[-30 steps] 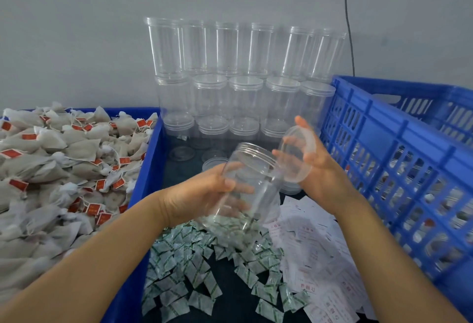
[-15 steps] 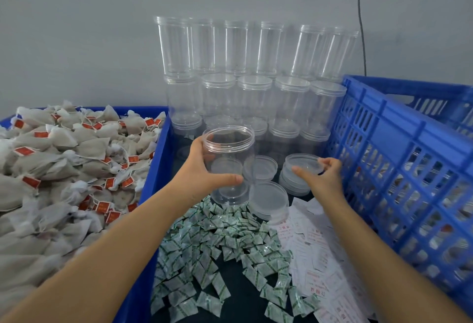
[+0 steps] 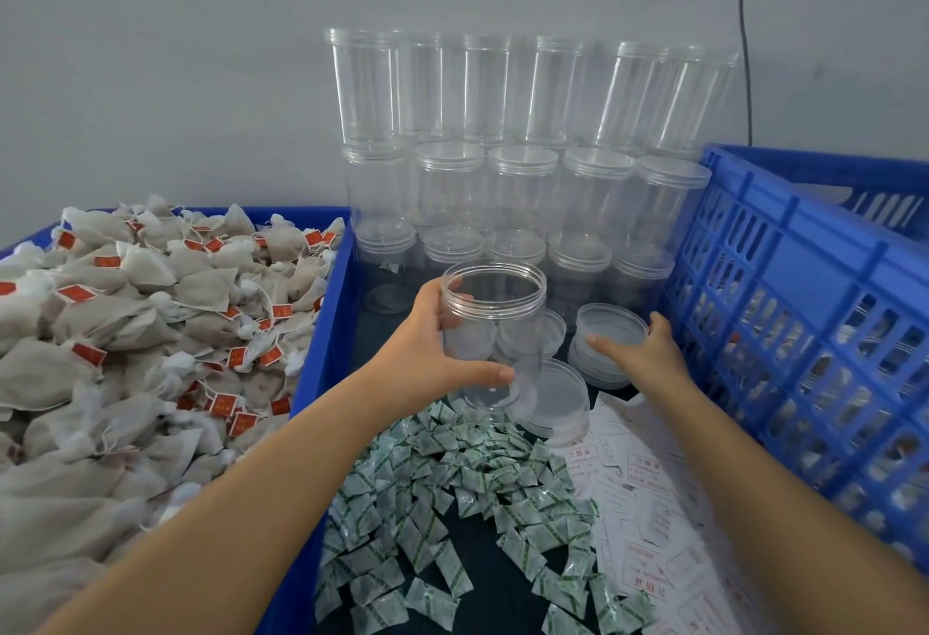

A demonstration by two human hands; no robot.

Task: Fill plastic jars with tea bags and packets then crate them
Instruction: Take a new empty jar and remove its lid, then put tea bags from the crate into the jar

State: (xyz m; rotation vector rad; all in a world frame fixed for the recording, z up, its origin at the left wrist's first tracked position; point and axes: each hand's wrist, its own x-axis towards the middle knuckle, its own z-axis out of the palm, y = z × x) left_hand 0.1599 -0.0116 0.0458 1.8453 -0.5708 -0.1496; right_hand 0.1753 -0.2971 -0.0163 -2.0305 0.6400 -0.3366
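Since half a second ago little has shifted: your left hand (image 3: 427, 358) still grips the open clear jar (image 3: 495, 332) upright, and your right hand (image 3: 641, 358) has settled more firmly on the stack of lids (image 3: 606, 348), where a second ago it carried a lid in the air beside the tilted jar.

Your left fingers are curled round the jar's far wall and the thumb lies across its near side; the jar is empty and sits just above the green-and-white packets (image 3: 452, 483). Your right fingers are bent round the rim of the topmost lid, thumb on the near edge; whether it is lifted clear of the stack I cannot tell.

Just beside the jar, toward you and to the right, lies another lid stack (image 3: 558, 400), touching the white paper slips (image 3: 648, 498). Behind your hands, a wall of empty jars (image 3: 523, 182) rises in tiers against the grey wall, the lower ones capped. The blue crate (image 3: 804, 292) stands close on your right, its slatted side almost touching your right hand. On your left, the blue bin (image 3: 324, 332) is heaped with tea bags (image 3: 125, 322) bearing red tags.
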